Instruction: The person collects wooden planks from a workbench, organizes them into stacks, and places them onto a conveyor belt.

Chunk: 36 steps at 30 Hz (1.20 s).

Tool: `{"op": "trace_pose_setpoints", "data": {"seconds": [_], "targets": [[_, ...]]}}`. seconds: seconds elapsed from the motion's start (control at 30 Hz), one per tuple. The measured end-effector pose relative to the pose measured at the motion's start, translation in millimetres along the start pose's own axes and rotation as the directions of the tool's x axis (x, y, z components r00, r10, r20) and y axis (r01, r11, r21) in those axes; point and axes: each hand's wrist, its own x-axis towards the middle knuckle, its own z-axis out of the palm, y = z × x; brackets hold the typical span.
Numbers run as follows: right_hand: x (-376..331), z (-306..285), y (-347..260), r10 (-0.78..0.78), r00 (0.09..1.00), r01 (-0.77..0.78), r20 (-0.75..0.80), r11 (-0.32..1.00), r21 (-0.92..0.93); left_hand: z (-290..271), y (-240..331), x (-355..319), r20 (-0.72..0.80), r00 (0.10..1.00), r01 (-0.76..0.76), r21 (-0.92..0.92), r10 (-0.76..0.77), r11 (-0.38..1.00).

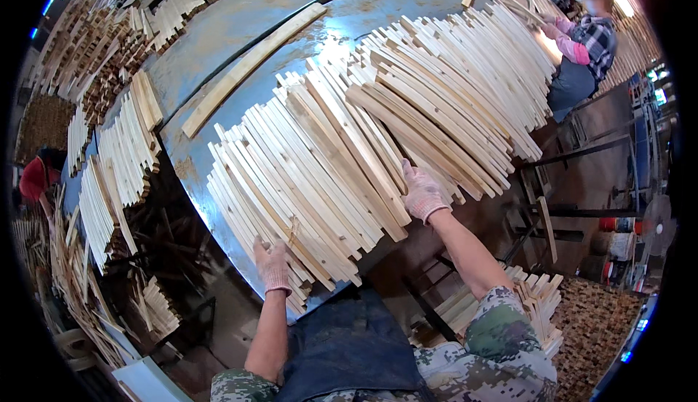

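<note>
A long, slightly fanned row of pale wooden strips (291, 177) lies side by side on a blue metal table (211, 46). My left hand (273, 265), in a pinkish knit glove, rests on the near ends of strips at the row's left part, its fingers apart. Farther right, my gloved right hand (424, 193) grips the near end of a strip beside a gap in the row, thumb on top and the other fingers mostly hidden. Some browner strips (414, 126) lie at an angle just beyond that gap.
A loose plank (254, 67) lies on the table behind the row. More strips are stacked at the left (127, 147) and below my right arm (538, 300). One co-worker (592, 46) stands at the far right; another person in red (36, 177) is at the far left. A fan (658, 220) stands at right.
</note>
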Motion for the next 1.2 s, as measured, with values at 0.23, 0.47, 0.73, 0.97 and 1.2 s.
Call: {"op": "trace_pose_setpoints", "data": {"seconds": [0.23, 0.47, 0.73, 0.97, 1.2], "targets": [[-4.1, -14.3, -0.3, -0.035, 0.994, 0.023, 0.103, 0.993, 0.118, 15.5, -4.1, 9.3, 0.127, 0.991, -0.052, 0.064, 0.043, 0.997], [9.4, -16.2, -48.8, 0.123, 0.989, -0.142, 0.078, 0.924, 0.356, 2.6, 18.5, 9.8, 0.286, 0.957, -0.089, 0.162, 0.040, 0.983], [9.5, -6.0, -62.4, -0.022, 0.998, 0.023, -0.065, 1.000, 0.017, 5.8, 18.6, 10.9, 0.295, 0.955, -0.106, 0.280, 0.020, 0.954], [16.4, -5.8, -52.1, 0.087, 0.996, -0.081, -0.030, 0.985, 0.151, 6.1, 19.1, 14.7, 0.358, 0.917, -0.308, 0.356, 0.176, 0.882], [36.0, -6.2, -44.6, 0.089, 0.996, -0.091, 0.020, 0.973, 0.210, 8.2, 18.0, 22.4, 0.334, 0.939, -0.202, 0.338, 0.084, 0.919]]}}
